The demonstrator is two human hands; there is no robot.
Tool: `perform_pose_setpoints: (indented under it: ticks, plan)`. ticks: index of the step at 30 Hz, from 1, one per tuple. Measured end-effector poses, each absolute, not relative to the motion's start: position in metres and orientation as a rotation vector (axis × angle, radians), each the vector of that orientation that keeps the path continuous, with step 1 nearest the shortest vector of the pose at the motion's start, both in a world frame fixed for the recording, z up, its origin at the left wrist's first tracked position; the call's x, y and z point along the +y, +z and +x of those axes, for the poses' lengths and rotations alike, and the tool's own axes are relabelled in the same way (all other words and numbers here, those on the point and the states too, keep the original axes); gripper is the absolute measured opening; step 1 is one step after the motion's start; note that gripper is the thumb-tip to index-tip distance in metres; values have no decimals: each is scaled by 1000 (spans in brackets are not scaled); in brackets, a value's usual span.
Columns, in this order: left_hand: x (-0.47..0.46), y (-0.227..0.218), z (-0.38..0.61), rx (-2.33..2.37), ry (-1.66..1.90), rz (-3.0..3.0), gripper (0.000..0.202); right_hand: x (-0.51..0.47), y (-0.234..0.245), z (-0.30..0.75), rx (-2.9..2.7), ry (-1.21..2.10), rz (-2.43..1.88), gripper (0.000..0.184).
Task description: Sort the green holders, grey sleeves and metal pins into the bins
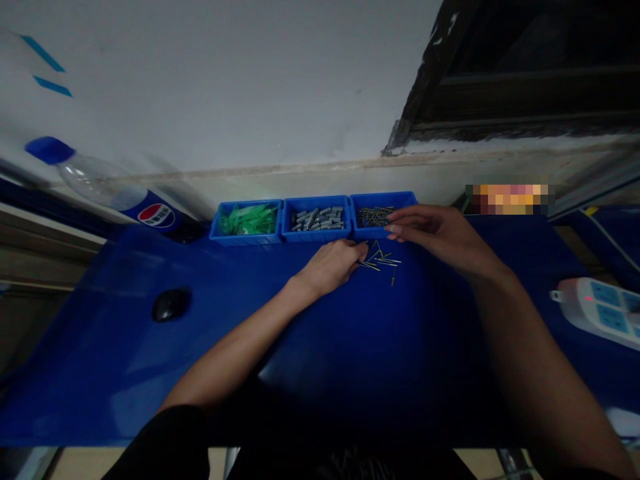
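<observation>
My left hand (340, 262) rests on the blue tabletop, its fingers curled at the left edge of a small loose pile of screws (384, 260). Whatever its fingertips hold is hidden. Over the front right of a blue bin (385, 199) full of screws (373, 217) is my right hand (425, 225), thumb and fingers drawn together; what is between them cannot be made out. To the left of that bin stand a blue bin with grey metal sleeves (319, 219) and another with green plastic wall plugs (250, 218).
A Pepsi bottle (150, 210) stands at the back left against the wall. A black mouse (171, 305) lies on the left of the table (320, 360). On the right is a white power strip (597, 310) with a red light. A dark window frame (420, 87) is above.
</observation>
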State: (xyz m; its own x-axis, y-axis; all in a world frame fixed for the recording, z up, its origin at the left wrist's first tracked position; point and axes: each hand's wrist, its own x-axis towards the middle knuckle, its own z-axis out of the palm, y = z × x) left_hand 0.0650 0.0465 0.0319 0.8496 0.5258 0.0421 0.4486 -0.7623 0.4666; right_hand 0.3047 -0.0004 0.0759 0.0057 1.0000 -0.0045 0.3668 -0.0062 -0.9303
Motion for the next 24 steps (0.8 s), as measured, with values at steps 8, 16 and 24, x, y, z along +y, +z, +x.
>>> perform_pose_setpoints:
  ticks: [8,16,24]
  plan:
    - [55,34,61,588,384,2411,19,0,67,310,-1664,1080,-1534,28]
    - [49,46,66,608,800,2147,4,1,65,306,-1599,1318,-1474,19]
    - [52,44,64,706,788,2212,12,0,71,302,-1510,1228,-1478,11]
